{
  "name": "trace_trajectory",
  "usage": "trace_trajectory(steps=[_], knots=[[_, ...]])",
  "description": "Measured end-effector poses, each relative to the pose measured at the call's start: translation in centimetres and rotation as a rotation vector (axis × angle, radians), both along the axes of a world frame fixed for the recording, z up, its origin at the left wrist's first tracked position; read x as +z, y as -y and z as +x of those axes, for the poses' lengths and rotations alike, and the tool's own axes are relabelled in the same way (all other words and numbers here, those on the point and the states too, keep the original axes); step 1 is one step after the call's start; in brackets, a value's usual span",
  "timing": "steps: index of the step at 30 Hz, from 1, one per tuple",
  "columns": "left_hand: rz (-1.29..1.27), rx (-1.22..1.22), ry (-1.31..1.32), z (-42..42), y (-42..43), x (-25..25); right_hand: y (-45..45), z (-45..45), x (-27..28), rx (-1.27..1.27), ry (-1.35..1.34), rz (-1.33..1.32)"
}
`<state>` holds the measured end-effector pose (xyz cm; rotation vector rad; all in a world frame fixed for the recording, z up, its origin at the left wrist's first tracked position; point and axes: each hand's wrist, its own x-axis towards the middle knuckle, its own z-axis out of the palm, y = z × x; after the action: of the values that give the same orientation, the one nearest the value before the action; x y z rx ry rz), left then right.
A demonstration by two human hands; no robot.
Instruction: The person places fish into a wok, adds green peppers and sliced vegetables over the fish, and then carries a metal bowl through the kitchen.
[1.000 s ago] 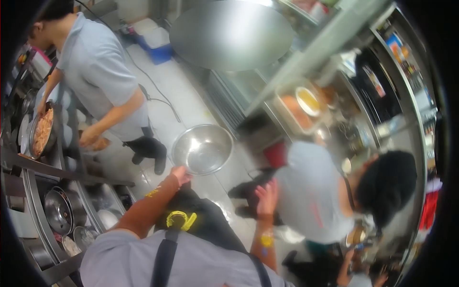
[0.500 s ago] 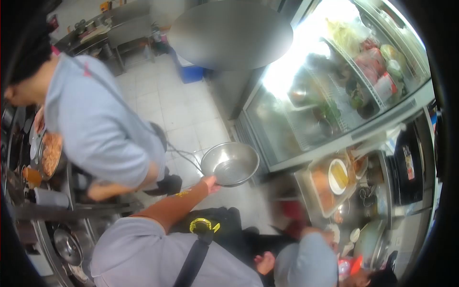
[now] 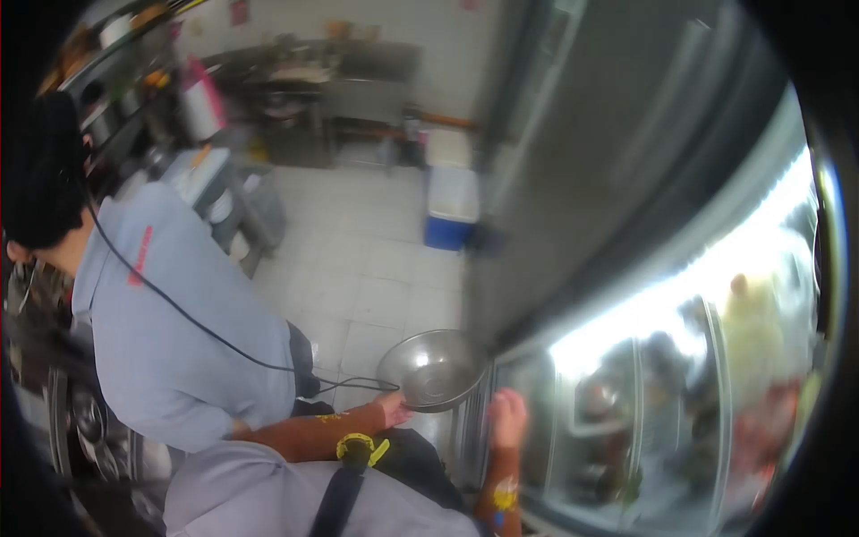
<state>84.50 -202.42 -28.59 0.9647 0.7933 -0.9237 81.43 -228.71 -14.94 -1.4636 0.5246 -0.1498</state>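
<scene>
My left hand grips the near left rim of a round steel bowl, which is held out over the tiled floor. The bowl's inside shows bare metal. To the right of the bowl, my right hand is raised beside the lit glass-fronted fridge, apart from the bowl. Its fingers are blurred and look partly curled, so whether they are apart cannot be made out.
A co-worker in a grey shirt stands close on the left, with a black cable across their back. A blue and white cooler is on the floor ahead. Behind it stands a steel counter.
The view has swung right and up the aisle. The bowl has stayed in my left hand. My right hand has come up beside the fridge, and the second co-worker has left view.
</scene>
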Motion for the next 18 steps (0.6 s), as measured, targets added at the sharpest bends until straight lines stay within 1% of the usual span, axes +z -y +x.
trace_trajectory(steps=[3,4,6,7,8,10,11,13,14,16,17,18], knots=[[-0.121,0.151,0.005,6.3,1.2,-0.2,-0.1,14.9,-0.5,0.215,0.092,-0.279],[-0.127,0.236,-0.014,7.3,2.0,1.3,-0.7,17.6,0.5,0.241,0.037,-0.185],[-0.156,0.381,-0.051,11.3,2.5,3.9,-2.2,24.3,1.6,0.308,0.136,-0.183],[-0.262,0.41,0.002,13.6,2.2,3.9,-3.1,27.0,3.3,0.352,0.126,-0.192],[-0.228,0.424,0.018,16.5,2.1,4.1,-4.3,29.5,5.3,0.375,0.13,-0.191],[-0.282,0.502,0.08,21.6,1.5,5.5,-5.0,34.8,6.5,0.331,0.062,-0.133],[-0.294,0.547,0.074,20.6,2.4,6.2,-4.1,34.1,6.8,0.344,0.08,-0.139],[-0.27,0.647,0.063,24.6,1.3,7.4,-3.8,39.8,6.0,0.406,0.076,-0.09],[-0.272,0.686,0.101,25.0,1.0,8.0,-3.0,41.2,5.3,0.417,0.07,-0.102],[-0.278,0.774,0.138,27.7,0.4,6.8,-2.1,45.5,4.6,0.399,0.013,-0.044],[-0.246,0.805,0.134,29.2,0.6,6.4,-1.3,47.7,4.1,0.42,-0.039,-0.074],[-0.229,0.837,0.129,31.5,-1.7,6.2,-2.9,51.0,4.1,0.44,-0.087,-0.12]])
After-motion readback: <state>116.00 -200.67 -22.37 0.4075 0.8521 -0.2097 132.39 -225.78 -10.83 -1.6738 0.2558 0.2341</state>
